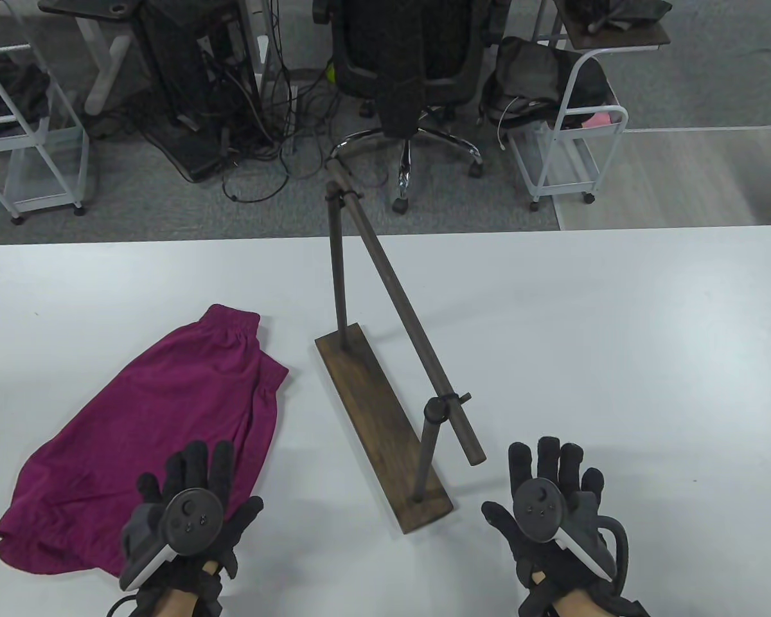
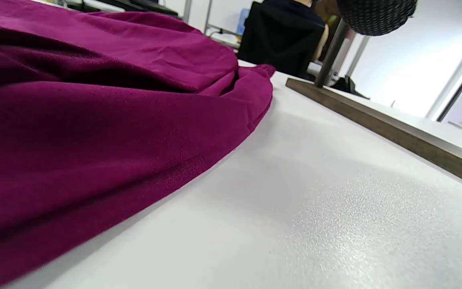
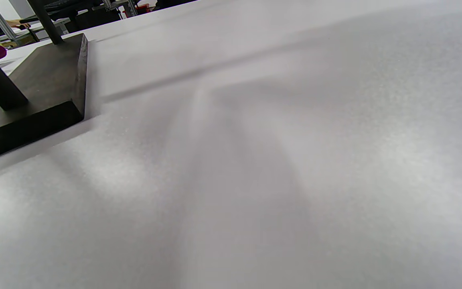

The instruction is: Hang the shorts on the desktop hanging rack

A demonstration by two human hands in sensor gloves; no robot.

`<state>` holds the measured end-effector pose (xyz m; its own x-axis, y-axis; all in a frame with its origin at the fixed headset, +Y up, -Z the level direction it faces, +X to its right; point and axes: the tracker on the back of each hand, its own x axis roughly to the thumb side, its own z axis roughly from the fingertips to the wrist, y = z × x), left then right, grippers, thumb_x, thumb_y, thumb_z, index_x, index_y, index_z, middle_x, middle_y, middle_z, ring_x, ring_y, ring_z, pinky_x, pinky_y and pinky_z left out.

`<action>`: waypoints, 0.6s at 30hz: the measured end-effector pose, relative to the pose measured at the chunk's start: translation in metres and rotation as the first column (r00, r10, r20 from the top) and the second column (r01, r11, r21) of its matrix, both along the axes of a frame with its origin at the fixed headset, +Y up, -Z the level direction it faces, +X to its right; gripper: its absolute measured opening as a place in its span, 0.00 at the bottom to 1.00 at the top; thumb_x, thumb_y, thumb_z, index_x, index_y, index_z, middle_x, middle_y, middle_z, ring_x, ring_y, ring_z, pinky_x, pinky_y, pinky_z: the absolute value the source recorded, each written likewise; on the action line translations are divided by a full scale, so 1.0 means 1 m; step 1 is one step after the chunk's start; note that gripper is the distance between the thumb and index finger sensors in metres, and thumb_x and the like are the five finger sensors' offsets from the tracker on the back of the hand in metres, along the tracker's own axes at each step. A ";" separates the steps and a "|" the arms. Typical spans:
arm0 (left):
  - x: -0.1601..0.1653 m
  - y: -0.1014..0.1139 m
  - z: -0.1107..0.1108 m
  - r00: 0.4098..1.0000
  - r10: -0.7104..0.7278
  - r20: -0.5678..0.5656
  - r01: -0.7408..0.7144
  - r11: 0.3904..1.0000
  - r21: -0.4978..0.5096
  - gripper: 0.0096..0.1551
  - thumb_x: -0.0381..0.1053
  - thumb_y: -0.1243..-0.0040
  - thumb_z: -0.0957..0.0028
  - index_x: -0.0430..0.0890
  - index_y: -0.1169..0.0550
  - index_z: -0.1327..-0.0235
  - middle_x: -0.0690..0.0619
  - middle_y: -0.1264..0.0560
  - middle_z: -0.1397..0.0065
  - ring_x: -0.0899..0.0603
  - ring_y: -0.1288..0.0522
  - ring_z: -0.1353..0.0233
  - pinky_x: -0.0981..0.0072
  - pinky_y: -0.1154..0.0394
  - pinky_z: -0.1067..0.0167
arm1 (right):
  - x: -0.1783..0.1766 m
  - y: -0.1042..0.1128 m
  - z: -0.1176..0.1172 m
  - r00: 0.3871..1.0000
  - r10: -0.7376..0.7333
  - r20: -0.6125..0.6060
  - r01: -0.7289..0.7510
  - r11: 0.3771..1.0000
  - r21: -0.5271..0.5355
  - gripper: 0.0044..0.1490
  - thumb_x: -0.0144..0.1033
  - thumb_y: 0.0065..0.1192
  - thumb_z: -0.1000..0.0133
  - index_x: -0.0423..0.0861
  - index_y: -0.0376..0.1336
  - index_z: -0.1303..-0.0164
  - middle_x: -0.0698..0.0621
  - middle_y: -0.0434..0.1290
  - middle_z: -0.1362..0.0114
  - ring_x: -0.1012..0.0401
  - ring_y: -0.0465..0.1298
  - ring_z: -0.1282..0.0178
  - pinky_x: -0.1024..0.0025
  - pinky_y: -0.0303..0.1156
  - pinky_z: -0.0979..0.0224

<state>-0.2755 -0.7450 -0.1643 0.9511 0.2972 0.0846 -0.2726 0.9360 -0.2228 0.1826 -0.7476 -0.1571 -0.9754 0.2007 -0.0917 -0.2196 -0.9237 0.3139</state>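
Note:
Magenta shorts (image 1: 148,430) lie flat on the white table (image 1: 617,334) at the left, waistband toward the far side. They fill the left of the left wrist view (image 2: 94,120). The dark wooden hanging rack (image 1: 385,411) stands mid-table, with two posts and a slanted top bar (image 1: 398,308). Its base shows in the left wrist view (image 2: 375,116) and the right wrist view (image 3: 34,92). My left hand (image 1: 193,488) lies flat, fingers spread, on the near edge of the shorts. My right hand (image 1: 552,495) lies flat with spread fingers on the bare table right of the rack base, holding nothing.
Beyond the table's far edge are a black office chair (image 1: 411,64), tangled cables (image 1: 250,135) and white wire carts (image 1: 565,141) on the floor. Bare tabletop stretches to the right of the rack.

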 end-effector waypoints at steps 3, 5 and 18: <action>0.001 -0.002 -0.003 1.000 -0.022 0.006 0.022 1.000 -0.004 0.53 0.70 0.53 0.38 0.49 0.62 0.15 0.32 0.67 0.14 0.21 0.64 0.17 0.15 0.73 0.33 | -0.001 0.000 0.000 1.000 0.002 -0.009 -0.001 1.000 0.003 0.54 0.68 0.35 0.42 0.64 0.10 0.33 0.52 0.04 0.25 0.47 0.08 0.23 0.37 0.08 0.26; 0.001 -0.002 -0.006 0.999 -0.032 0.003 0.032 0.999 -0.016 0.53 0.70 0.53 0.38 0.50 0.62 0.15 0.33 0.67 0.14 0.22 0.65 0.16 0.15 0.73 0.33 | -0.002 0.000 0.000 1.000 0.006 -0.016 -0.006 1.000 0.003 0.54 0.68 0.35 0.42 0.64 0.10 0.33 0.52 0.04 0.25 0.47 0.08 0.23 0.37 0.08 0.26; -0.029 0.002 -0.050 0.993 -0.114 -0.023 0.108 0.981 -0.161 0.57 0.74 0.50 0.41 0.56 0.64 0.16 0.38 0.75 0.16 0.22 0.75 0.18 0.15 0.79 0.37 | -0.004 -0.001 0.001 0.999 -0.005 -0.034 0.004 1.000 -0.006 0.54 0.68 0.35 0.42 0.63 0.09 0.33 0.51 0.05 0.25 0.47 0.08 0.22 0.37 0.08 0.26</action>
